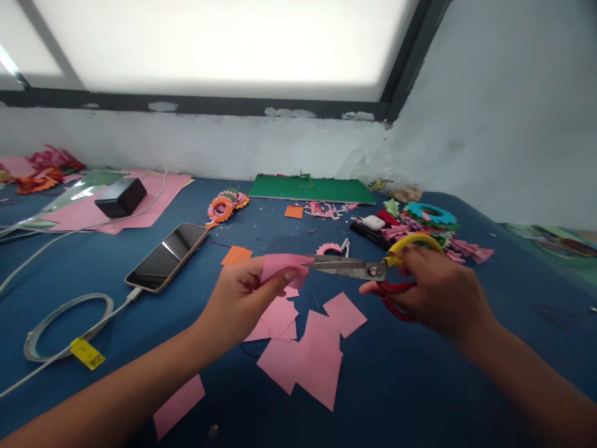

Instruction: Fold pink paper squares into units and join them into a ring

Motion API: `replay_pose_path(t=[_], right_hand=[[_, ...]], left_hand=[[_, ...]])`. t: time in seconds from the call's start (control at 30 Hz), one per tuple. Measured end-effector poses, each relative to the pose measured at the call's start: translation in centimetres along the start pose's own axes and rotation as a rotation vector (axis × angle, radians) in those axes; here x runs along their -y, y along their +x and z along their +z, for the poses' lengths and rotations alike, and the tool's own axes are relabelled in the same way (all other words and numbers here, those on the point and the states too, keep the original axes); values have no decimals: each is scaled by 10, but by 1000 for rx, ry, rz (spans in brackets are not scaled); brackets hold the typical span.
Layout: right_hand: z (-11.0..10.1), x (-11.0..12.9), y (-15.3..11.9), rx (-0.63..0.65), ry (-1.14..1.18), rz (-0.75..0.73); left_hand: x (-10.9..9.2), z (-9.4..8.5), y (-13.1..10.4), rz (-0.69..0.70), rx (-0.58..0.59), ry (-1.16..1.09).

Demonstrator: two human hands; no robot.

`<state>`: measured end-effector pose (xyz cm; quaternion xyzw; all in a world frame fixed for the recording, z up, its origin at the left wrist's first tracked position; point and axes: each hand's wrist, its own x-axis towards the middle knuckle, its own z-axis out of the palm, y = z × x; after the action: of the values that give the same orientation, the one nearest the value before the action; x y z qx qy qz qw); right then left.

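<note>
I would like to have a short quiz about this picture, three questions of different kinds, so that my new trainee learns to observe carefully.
1. Open question: Which hand holds the scissors?
2. True or false: The green board lies nearer to the person than the phone does.
3. Fill in the blank: The left hand holds a piece of ____ paper.

Key:
1. The right hand.
2. False; the board lies farther away, near the wall.
3. Pink.
</note>
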<state>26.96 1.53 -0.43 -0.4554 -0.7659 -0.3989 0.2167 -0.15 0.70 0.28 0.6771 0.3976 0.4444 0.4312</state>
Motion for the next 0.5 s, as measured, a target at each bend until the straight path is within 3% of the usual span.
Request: replay_pose_path(t=[0.2, 0.5], right_hand=[[-2, -1, 1, -16, -14, 2], [-3, 0, 0, -30, -30, -42]], left_hand=[[-1, 1, -3, 19, 59, -60], [-4, 2, -4, 64, 30, -85]])
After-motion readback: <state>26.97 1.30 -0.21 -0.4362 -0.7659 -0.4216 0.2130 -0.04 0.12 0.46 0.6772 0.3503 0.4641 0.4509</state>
